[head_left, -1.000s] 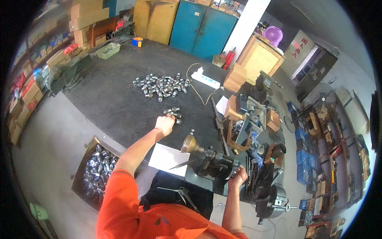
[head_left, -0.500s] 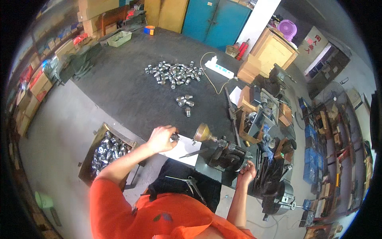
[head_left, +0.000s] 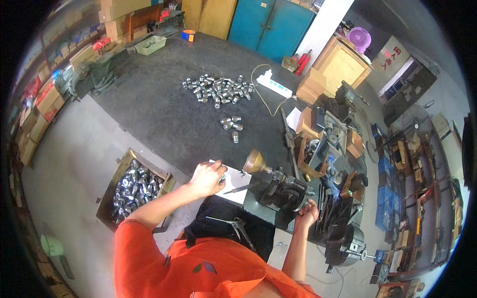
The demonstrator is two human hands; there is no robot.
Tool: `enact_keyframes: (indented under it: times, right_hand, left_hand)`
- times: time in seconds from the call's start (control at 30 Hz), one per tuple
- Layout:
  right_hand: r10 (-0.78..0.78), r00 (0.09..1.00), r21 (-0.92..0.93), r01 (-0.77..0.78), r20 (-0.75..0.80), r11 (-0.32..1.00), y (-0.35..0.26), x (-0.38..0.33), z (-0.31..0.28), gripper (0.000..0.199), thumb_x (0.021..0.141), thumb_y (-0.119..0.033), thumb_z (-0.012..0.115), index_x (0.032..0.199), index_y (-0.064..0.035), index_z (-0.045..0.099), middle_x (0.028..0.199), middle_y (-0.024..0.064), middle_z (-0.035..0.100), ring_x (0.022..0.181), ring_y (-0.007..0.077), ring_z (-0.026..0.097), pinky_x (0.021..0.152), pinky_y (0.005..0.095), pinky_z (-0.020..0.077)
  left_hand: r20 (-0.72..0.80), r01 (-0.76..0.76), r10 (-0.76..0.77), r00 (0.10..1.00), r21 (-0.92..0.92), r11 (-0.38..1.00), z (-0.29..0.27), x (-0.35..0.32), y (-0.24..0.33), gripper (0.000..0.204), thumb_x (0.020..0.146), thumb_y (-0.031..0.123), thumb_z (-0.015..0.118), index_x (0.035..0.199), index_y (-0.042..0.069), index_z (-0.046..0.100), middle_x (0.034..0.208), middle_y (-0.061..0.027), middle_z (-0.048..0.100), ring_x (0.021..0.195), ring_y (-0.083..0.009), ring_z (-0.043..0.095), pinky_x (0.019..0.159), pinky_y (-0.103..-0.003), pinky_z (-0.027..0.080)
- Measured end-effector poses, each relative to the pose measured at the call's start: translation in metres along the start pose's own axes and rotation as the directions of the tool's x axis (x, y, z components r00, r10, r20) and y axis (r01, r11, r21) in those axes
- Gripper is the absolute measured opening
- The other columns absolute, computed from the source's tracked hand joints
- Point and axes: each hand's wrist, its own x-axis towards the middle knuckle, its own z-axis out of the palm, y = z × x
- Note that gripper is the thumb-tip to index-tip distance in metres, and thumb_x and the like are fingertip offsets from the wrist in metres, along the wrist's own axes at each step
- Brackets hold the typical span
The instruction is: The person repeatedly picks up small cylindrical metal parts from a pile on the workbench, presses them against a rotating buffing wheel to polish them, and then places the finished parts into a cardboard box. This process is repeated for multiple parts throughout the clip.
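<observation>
My left hand [head_left: 207, 179] is closed around a metal fitting [head_left: 223, 176], mostly hidden by the fingers, above a white sheet [head_left: 234, 180] at the table's front edge. On the sheet lies a dark pointed tool [head_left: 241, 188]. To the right of that hand, a brass-coloured cup [head_left: 255, 163] sits at the end of a dark clamping device [head_left: 284, 192]. My right hand [head_left: 307, 213] is closed at the near right end of this device, on a small handle [head_left: 300, 207]. Farther back lie a few metal fittings [head_left: 235, 137] and a bigger pile of them [head_left: 217, 90].
A wooden box of metal fittings [head_left: 136, 186] stands at the left, below the tabletop. A white power strip [head_left: 274, 87] with a cord lies at the back right. Trays with tools and parts [head_left: 318, 154] crowd the right side, near a chuck-like metal device [head_left: 348, 248].
My left hand has moved slightly to the right and turned, with the metal fitting still in its fingers. My right hand has stayed at the handle, shifting only a little.
</observation>
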Motion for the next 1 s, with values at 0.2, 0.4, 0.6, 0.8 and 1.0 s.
enact_keyframes:
  times: [0.2,0.4,0.6,0.8,1.0]
  right_hand:
    - [-0.025,1.0,0.03,0.025,0.012,0.999,0.001,0.0,0.0,0.015,0.08,-0.013,0.042,0.082,0.0005,0.05,0.052,-0.0037,0.029,0.043,0.0062,0.024,0.039,0.0215,0.019]
    - [-0.027,0.999,0.044,0.025,0.035,0.999,0.002,0.0,-0.002,0.015,0.08,-0.012,0.043,0.083,0.0006,0.049,0.053,-0.0038,0.028,0.044,0.0063,0.023,0.039,0.0212,0.0194]
    - [-0.037,0.999,0.003,0.037,-0.024,0.999,-0.003,-0.008,0.007,0.014,0.079,-0.012,0.043,0.083,-0.0002,0.049,0.053,-0.0032,0.029,0.045,0.007,0.025,0.04,0.0215,0.0209]
    - [-0.022,1.0,-0.022,0.023,0.001,1.0,-0.01,-0.02,-0.002,0.016,0.083,-0.015,0.044,0.082,-0.0007,0.05,0.053,-0.0046,0.029,0.044,0.006,0.026,0.041,0.0216,0.02]
    - [-0.042,0.974,-0.009,0.045,0.221,0.999,-0.047,-0.042,-0.002,0.015,0.08,-0.015,0.045,0.08,-0.0008,0.048,0.052,-0.0048,0.027,0.043,0.0058,0.023,0.04,0.0213,0.0188]
  left_hand:
    - [0.279,0.353,-0.249,0.927,-0.871,0.341,-0.013,0.027,-0.014,0.025,0.072,0.009,0.064,0.09,-0.005,0.056,0.071,-0.0067,0.058,0.056,-0.0113,0.054,0.051,-0.024,0.045]
    - [0.229,0.24,-0.182,0.956,-0.97,0.043,-0.022,0.051,-0.004,0.029,0.075,0.011,0.063,0.096,-0.007,0.055,0.073,-0.01,0.059,0.062,-0.0161,0.059,0.059,-0.027,0.049]
    - [0.291,0.297,-0.174,0.941,-0.955,0.008,-0.011,0.052,-0.009,0.021,0.077,0.006,0.06,0.094,-0.007,0.057,0.076,-0.0101,0.059,0.063,-0.0145,0.059,0.059,-0.025,0.049]
    - [0.313,0.314,-0.116,0.943,-0.949,-0.005,-0.019,0.057,-0.01,0.021,0.073,0.0,0.061,0.093,-0.006,0.057,0.079,-0.0098,0.06,0.067,-0.0147,0.059,0.063,-0.025,0.049]
    - [0.318,0.321,-0.065,0.946,-0.946,0.049,-0.016,0.062,-0.018,0.026,0.07,-0.003,0.063,0.096,-0.005,0.057,0.085,-0.0102,0.061,0.073,-0.0146,0.06,0.07,-0.025,0.049]
